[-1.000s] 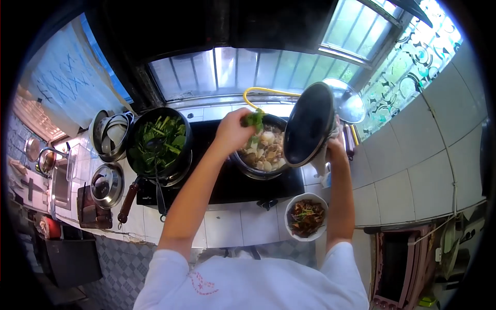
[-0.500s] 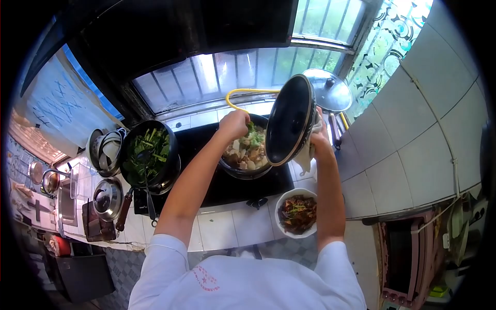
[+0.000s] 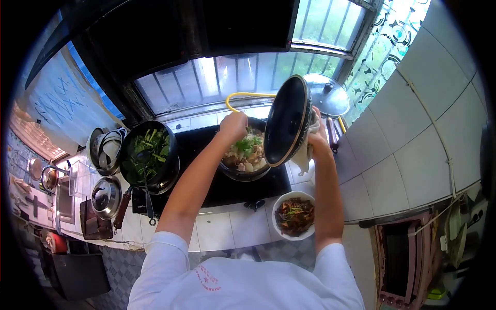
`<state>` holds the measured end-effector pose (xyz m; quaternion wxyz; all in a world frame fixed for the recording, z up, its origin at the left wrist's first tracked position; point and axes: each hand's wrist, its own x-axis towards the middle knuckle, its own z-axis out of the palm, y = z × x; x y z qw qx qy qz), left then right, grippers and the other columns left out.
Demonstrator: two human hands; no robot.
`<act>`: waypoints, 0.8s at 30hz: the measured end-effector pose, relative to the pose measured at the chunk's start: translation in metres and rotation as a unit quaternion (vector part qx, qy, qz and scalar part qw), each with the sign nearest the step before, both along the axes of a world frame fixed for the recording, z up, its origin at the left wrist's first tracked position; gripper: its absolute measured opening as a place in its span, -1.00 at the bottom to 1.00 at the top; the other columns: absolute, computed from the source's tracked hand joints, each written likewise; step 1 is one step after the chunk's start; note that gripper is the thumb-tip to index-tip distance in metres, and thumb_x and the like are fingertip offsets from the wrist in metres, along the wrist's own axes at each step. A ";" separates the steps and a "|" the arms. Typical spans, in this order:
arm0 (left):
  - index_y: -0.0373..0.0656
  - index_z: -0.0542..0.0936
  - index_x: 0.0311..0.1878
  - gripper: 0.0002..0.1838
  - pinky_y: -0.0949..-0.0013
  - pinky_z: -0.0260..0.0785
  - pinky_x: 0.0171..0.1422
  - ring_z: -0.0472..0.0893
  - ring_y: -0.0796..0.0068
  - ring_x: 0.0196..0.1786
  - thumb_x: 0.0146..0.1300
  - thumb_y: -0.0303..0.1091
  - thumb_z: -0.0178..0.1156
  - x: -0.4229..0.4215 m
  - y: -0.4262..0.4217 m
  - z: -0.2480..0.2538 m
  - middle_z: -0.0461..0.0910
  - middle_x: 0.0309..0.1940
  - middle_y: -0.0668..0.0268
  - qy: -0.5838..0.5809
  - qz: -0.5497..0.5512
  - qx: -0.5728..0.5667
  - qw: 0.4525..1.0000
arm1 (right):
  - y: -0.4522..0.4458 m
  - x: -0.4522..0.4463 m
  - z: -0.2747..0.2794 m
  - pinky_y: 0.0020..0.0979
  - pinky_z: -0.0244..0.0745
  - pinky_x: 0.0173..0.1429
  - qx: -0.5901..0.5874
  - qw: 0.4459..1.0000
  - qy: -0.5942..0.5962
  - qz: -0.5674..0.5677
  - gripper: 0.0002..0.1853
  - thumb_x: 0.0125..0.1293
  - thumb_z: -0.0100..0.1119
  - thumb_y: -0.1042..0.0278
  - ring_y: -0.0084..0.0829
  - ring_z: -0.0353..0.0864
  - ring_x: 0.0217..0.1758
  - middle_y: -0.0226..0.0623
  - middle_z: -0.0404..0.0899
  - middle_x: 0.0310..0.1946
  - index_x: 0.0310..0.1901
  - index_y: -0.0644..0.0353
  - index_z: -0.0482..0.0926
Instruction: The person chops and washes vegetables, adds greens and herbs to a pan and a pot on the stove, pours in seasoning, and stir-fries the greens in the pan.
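Note:
A pot (image 3: pixel 243 175) on the stove holds pale chunks of food with chopped greens (image 3: pixel 250 145) lying on top. Over its left rim is my left hand (image 3: pixel 234 125), fingers curled closed; whatever they hold, if anything, is hidden. My right hand (image 3: pixel 318 135) grips a dark pot lid (image 3: pixel 285 121) through a beige cloth (image 3: pixel 303 157). The lid is tipped nearly upright, its black inner side facing left, and it covers the pot's right edge from view.
A wok of leafy greens (image 3: pixel 147 150) with a ladle stands left on the black stove (image 3: pixel 201 155). Near my right forearm is a white bowl of cooked food (image 3: pixel 293 216). A metal lid (image 3: pixel 106 198) lies at left; a glass lid (image 3: pixel 328 95) leans by the window.
The greens that were just under my left hand now lie on the food in the pot. The lid has shifted slightly left, and my left hand has stayed nearly in place.

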<state>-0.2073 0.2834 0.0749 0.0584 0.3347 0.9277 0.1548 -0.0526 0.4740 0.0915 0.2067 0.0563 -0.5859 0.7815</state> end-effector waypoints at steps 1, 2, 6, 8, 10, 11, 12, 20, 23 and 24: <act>-0.13 0.61 -0.37 -0.84 0.20 0.44 -0.17 0.60 0.15 -0.24 -0.10 -0.52 0.18 0.002 -0.002 0.004 0.60 -0.35 0.11 -0.012 0.008 0.019 1.000 | 0.000 0.001 0.000 -0.52 0.15 0.21 -0.001 1.000 -0.004 0.001 -0.21 -0.33 -0.06 0.64 -0.39 0.34 0.06 -0.26 0.34 -0.05 0.15 0.21 0.18; -0.13 0.61 -0.37 -0.84 0.20 0.44 -0.17 0.60 0.15 -0.24 -0.10 -0.52 0.18 0.000 -0.002 0.003 0.60 -0.35 0.11 -0.012 0.008 0.019 1.000 | 0.000 0.001 0.000 -0.51 0.16 0.21 -0.001 1.000 -0.007 0.002 -0.21 -0.33 -0.05 0.64 -0.39 0.34 0.06 -0.25 0.34 -0.05 0.16 0.21 0.18; -0.11 0.62 -0.39 -0.85 0.23 0.43 -0.13 0.58 0.17 -0.20 -0.09 -0.50 0.16 -0.018 -0.003 -0.050 0.60 -0.34 0.15 -0.041 -0.025 0.031 0.998 | -0.005 0.002 0.001 -0.51 0.15 0.21 -0.027 1.000 -0.014 0.004 -0.19 -0.32 -0.04 0.64 -0.38 0.34 0.07 -0.24 0.34 -0.04 0.18 0.21 0.16; -0.10 0.62 -0.39 -0.86 0.24 0.43 -0.11 0.58 0.18 -0.18 -0.08 -0.49 0.15 -0.019 -0.004 -0.063 0.60 -0.33 0.16 -0.017 -0.063 0.032 0.997 | -0.007 0.002 0.004 -0.50 0.16 0.21 -0.016 0.999 -0.029 -0.011 -0.19 -0.31 -0.05 0.65 -0.37 0.35 0.07 -0.24 0.33 -0.03 0.19 0.21 0.16; -0.10 0.63 -0.36 -0.81 0.25 0.40 -0.03 0.56 0.19 -0.13 -0.08 -0.53 0.11 -0.013 -0.005 -0.063 0.60 -0.29 0.16 -0.024 -0.007 0.063 0.998 | -0.007 0.001 0.003 -0.51 0.16 0.21 -0.016 1.000 -0.019 -0.007 -0.20 -0.31 -0.06 0.65 -0.38 0.35 0.06 -0.24 0.34 -0.04 0.18 0.21 0.16; -0.08 0.64 -0.31 -0.79 0.24 0.40 -0.02 0.56 0.18 -0.14 -0.06 -0.51 0.12 -0.013 -0.005 -0.062 0.60 -0.28 0.17 -0.030 0.015 0.072 0.997 | -0.006 0.000 0.003 -0.51 0.17 0.20 -0.016 1.000 -0.011 -0.002 -0.21 -0.31 -0.07 0.66 -0.38 0.36 0.05 -0.24 0.34 -0.04 0.18 0.22 0.16; -0.08 0.64 -0.31 -0.79 0.24 0.40 -0.02 0.56 0.18 -0.14 -0.06 -0.51 0.12 -0.016 -0.004 -0.064 0.60 -0.28 0.17 -0.030 0.015 0.074 0.997 | -0.007 0.000 0.006 -0.51 0.17 0.20 -0.015 1.000 -0.011 -0.002 -0.21 -0.31 -0.07 0.66 -0.38 0.36 0.05 -0.24 0.34 -0.04 0.18 0.22 0.16; -0.10 0.67 -0.43 -0.91 0.20 0.37 -0.09 0.49 0.20 -0.17 -0.05 -0.39 0.24 0.000 -0.016 -0.046 0.55 -0.38 0.22 0.063 -0.056 0.120 0.989 | -0.022 -0.008 0.025 -0.53 0.22 0.15 -0.016 1.000 0.001 0.000 -0.26 -0.32 -0.09 0.64 -0.45 0.36 0.03 -0.28 0.34 -0.09 0.12 0.23 0.21; -0.05 0.66 -0.53 -0.97 0.23 0.32 -0.04 0.43 0.21 -0.14 -0.09 -0.36 0.28 0.006 -0.015 -0.073 0.49 -0.35 0.25 0.105 -0.036 0.183 0.977 | -0.026 -0.021 0.028 -0.52 0.29 0.09 -0.021 1.000 0.015 0.012 -0.29 -0.28 -0.07 0.63 -0.48 0.40 -0.04 -0.30 0.36 -0.12 0.11 0.21 0.22; -0.04 0.66 -0.55 -0.97 0.25 0.31 -0.02 0.42 0.22 -0.14 -0.08 -0.35 0.28 0.008 -0.016 -0.080 0.47 -0.32 0.25 0.099 -0.021 0.252 0.962 | -0.031 -0.021 0.033 -0.52 0.31 0.07 -0.030 0.999 0.017 0.017 -0.30 -0.27 -0.05 0.61 -0.48 0.41 -0.06 -0.30 0.36 -0.12 0.11 0.21 0.22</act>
